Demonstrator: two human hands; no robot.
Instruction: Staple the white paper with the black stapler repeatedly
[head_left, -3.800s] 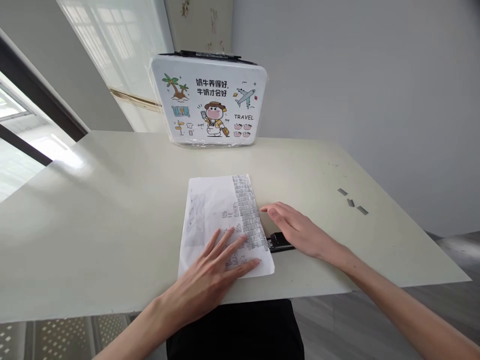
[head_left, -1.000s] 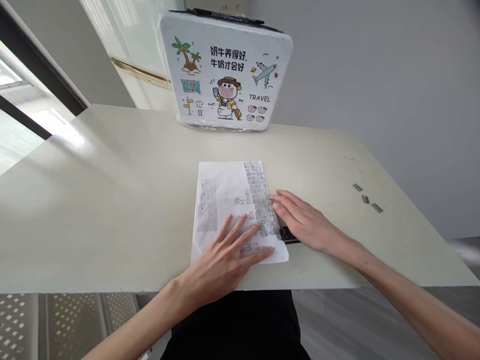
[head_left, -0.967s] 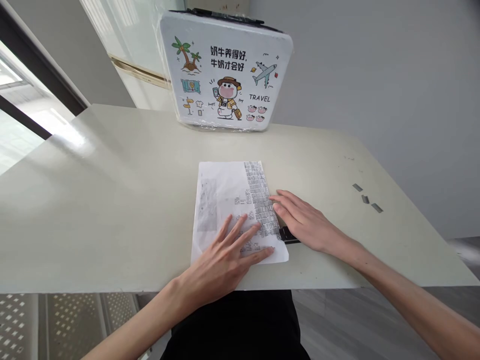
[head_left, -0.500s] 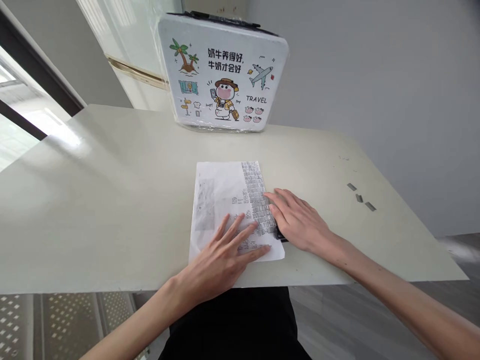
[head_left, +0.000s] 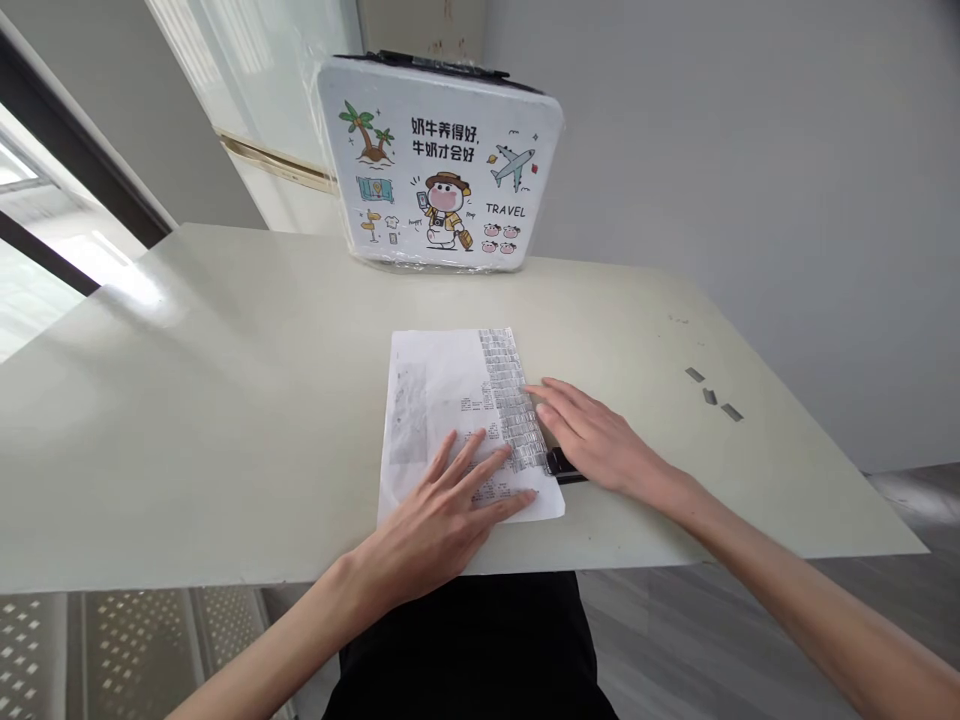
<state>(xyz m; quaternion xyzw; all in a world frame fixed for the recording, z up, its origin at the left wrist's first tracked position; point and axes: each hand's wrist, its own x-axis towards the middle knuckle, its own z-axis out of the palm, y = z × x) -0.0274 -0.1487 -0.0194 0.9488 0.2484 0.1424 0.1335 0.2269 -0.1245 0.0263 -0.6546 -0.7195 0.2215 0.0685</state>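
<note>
White box (head_left: 439, 160): behind paper (head_left: 439, 385).
Left hand (head_left: 442, 515): fingers spread flat on paper.
Right hand (head_left: 600, 445): fingers flat over black thing (head_left: 559, 462).

Left hand (head_left: 442, 510) flat (fingers spread), right hand (head_left: 596, 445) flat, palm down

White case (head_left: 439, 165), upright on the surface (head_left: 225, 400) well beyond the fingers (head_left: 480, 462) of the left hand (head_left: 431, 525): two lines of black Chinese characters at top centre, 奶牛养得好 over 牛奶才会好. The word TRAVEL stands in black capitals at lower right, under a drawn aeroplane. Tiny lettering beside the cartoon figure is too small to read. Printed sheet (head_left: 431, 400) beneath those fingers: blocks of fine print, illegible.
</note>
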